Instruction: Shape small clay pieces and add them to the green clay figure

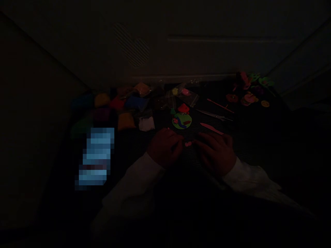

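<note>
The light is very dim. A small pink clay piece (188,143), knobbly in outline, sits between the fingertips of my two hands. At its left end my left hand (165,147) is closed, fingers curled and pinched against it. My right hand (217,151) reaches in from the other side, its finger and thumb tips closed at the right end of the piece. Just beyond lies a green clay disc (189,121) decorated with a red-topped figure (183,109), a blue strip (182,124) and a small pink flower shape (175,121).
Bags of coloured clay (126,121) lie across the back left. Scissors (214,115), a pink clay knife (210,128) and a thin pink stick tool (219,105) are behind my right hand. Finished-looking clay shapes (249,99) pile at the back right. A lit, blurred-out screen (97,155) is at left.
</note>
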Demonstrator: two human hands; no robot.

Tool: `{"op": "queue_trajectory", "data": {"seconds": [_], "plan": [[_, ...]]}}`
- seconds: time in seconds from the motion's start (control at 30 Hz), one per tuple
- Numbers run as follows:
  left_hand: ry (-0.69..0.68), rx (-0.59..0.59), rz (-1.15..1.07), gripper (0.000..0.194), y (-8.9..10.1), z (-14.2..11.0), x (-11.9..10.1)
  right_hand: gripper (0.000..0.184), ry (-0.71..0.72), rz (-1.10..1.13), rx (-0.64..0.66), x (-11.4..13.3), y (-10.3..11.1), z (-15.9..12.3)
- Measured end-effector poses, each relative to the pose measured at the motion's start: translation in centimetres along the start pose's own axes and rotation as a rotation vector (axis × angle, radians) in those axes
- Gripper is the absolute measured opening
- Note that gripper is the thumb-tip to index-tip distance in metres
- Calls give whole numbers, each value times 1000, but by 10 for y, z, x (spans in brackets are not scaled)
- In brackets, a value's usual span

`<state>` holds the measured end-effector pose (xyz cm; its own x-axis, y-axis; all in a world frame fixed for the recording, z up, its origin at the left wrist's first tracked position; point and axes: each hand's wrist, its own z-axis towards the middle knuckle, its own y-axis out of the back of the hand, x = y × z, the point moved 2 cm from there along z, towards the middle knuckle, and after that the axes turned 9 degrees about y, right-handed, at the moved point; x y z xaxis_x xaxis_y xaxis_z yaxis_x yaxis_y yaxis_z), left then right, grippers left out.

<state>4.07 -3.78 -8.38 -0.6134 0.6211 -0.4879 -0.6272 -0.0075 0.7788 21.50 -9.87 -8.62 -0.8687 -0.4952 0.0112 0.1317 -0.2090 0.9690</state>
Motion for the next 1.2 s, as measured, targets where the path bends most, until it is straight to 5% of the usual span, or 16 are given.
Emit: {"op": "queue_trajectory", "data": {"seconds": [1.03, 1.2], "plan": [[-17, 3, 3, 16, -1, 0, -1, 31, 8, -25, 43, 2, 1, 2], [-20, 90, -1, 20, 0, 0, -4, 31, 18, -22, 30, 3, 1, 3]]}}
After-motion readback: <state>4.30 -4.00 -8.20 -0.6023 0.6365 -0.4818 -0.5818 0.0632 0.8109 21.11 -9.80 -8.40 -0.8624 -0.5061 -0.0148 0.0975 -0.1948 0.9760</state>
